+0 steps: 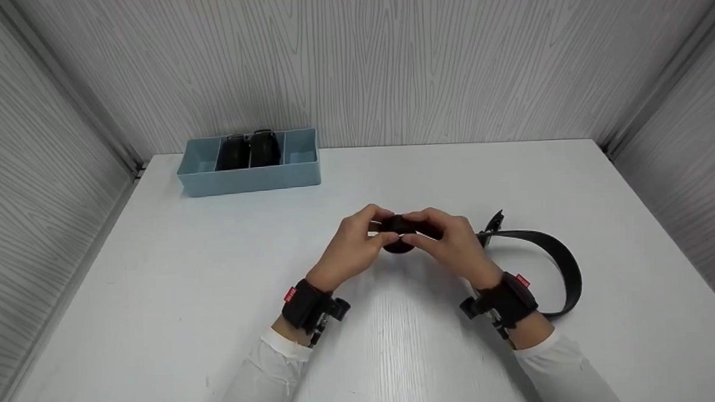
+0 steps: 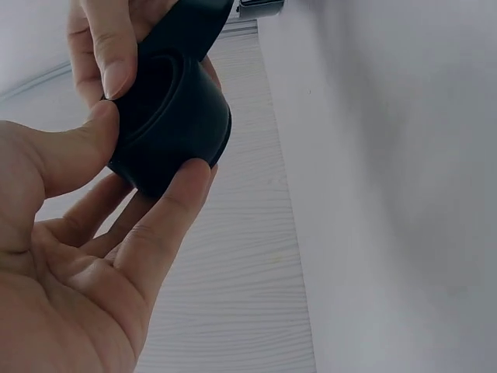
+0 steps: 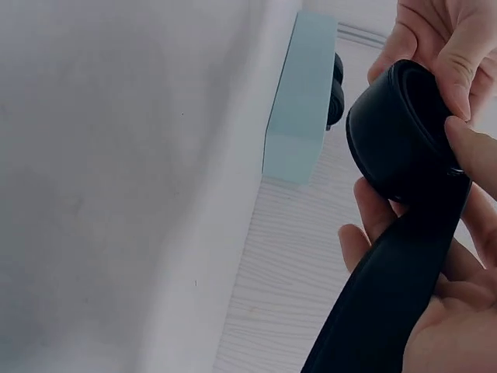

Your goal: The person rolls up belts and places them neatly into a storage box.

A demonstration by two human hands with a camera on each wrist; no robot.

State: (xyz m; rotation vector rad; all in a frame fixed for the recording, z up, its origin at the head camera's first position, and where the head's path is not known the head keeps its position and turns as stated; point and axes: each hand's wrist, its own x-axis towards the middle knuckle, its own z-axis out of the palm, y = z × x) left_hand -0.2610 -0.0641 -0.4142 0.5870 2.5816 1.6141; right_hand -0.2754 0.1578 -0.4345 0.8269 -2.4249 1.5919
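A black belt (image 1: 568, 271) is partly wound into a coil (image 2: 178, 132) between both hands, over the middle of the table. My left hand (image 1: 353, 246) grips the coil's left side, thumb at its open end and fingers around the outside. From the right, my right hand (image 1: 451, 242) pinches the coil near where the loose strap (image 3: 388, 287) leaves it. The unwound length passes under the right hand and curves on the table beside the right wrist. A dark buckle (image 1: 494, 223) shows just beyond that hand.
At the back left stands a light-blue divided tray (image 1: 250, 181). Two black rolled belts (image 1: 265, 149) sit side by side in its middle compartments. Grey wood-grain panels (image 1: 388, 63) wall the white table at the back and sides.
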